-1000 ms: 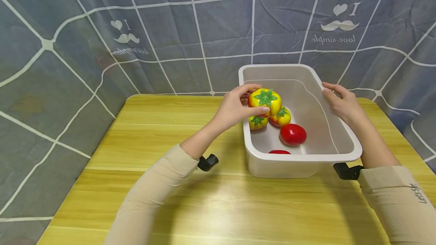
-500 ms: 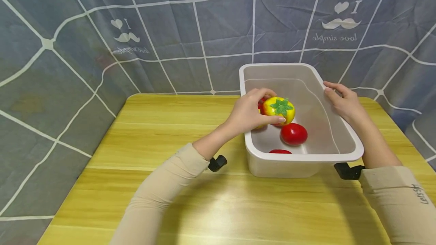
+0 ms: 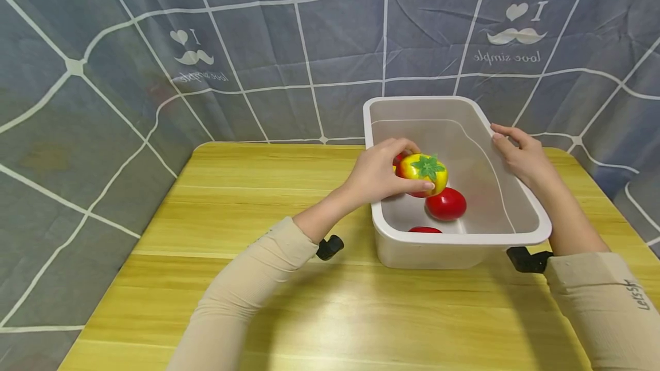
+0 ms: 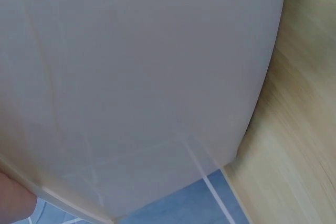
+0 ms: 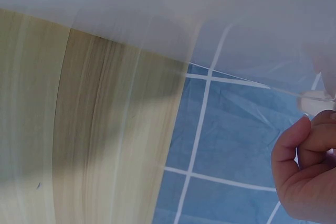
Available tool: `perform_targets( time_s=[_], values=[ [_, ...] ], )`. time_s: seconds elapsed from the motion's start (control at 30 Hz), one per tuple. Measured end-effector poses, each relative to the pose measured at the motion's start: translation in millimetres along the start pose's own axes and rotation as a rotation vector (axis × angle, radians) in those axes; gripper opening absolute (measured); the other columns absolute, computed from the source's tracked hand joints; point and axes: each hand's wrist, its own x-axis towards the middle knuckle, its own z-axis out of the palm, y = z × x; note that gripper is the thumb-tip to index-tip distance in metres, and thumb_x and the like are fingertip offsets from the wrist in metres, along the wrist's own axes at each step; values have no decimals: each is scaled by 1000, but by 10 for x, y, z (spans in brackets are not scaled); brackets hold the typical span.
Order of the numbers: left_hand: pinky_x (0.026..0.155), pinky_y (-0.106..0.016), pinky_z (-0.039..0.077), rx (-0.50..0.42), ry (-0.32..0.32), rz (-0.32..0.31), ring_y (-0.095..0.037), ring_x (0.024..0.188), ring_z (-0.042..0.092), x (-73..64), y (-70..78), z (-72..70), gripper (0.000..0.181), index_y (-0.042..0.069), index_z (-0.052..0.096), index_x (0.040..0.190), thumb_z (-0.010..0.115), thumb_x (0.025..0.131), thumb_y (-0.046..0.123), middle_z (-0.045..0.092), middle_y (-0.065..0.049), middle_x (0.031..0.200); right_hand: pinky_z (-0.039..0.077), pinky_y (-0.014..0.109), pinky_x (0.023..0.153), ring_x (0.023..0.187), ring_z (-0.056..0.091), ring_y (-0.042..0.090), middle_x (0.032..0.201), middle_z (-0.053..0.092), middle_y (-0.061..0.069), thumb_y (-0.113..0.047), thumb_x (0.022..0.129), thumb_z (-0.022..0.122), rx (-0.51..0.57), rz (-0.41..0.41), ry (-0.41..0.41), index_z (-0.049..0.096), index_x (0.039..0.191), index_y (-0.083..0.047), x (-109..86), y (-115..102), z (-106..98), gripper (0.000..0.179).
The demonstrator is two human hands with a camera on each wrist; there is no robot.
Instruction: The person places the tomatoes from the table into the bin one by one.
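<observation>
My left hand [image 3: 378,172] reaches over the near-left rim of the white plastic bin [image 3: 459,239] and holds a toy persimmon [image 3: 424,167], yellow and red with a green leafy top, between thumb and fingers. It hangs inside the bin, above the other fruit. Two more fruits with the same colouring are mostly hidden behind this hand. A smooth red fruit [image 3: 446,204] lies on the bin floor just in front, and another red fruit [image 3: 425,229] barely shows behind the near wall. With curled fingers, my right hand [image 3: 523,153] grips the bin's right rim; the right wrist view shows this hand [image 5: 310,166] at the rim.
The bin stands on a yellow wooden table [image 3: 289,308], near its back edge. Behind and beside the table hangs a grey-blue curtain [image 3: 258,44] with white grid lines. In the left wrist view, the bin's outer wall [image 4: 136,77] fills most of the picture.
My left hand has carried the persimmon rightward and down, from the left rim to inside the bin, now close above the red fruit. The right hand has stayed on the rim.
</observation>
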Motion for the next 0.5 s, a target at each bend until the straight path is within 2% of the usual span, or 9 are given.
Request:
perform_targets(
  time_s=[0.2, 0.37, 0.5],
  values=[
    [72, -14, 42, -8, -16, -11, -9, 85, 54, 10, 10, -9, 36, 12, 68, 93, 81, 70, 38, 63, 3, 93, 35, 10, 68, 93, 42, 6, 139, 35, 30, -41, 98, 38, 19, -5, 8, 32, 143, -5, -12, 4, -9, 58],
    [74, -13, 42, -22, -14, 4, -10, 88, 55, 5, 4, -19, 40, 12, 68, 99, 82, 70, 35, 63, 3, 97, 36, 9, 67, 93, 42, 5, 139, 35, 31, -42, 98, 38, 17, -4, 8, 32, 143, -5, -18, 3, -12, 59],
    [76, -13, 43, -102, -4, 19, -12, 89, 55, -23, -21, -56, 40, 10, 67, 103, 82, 71, 29, 62, 0, 98, 36, 8, 65, 91, 42, 2, 138, 36, 31, -41, 98, 38, 29, -5, 2, 32, 143, -5, -13, 7, 2, 58]
  ],
)
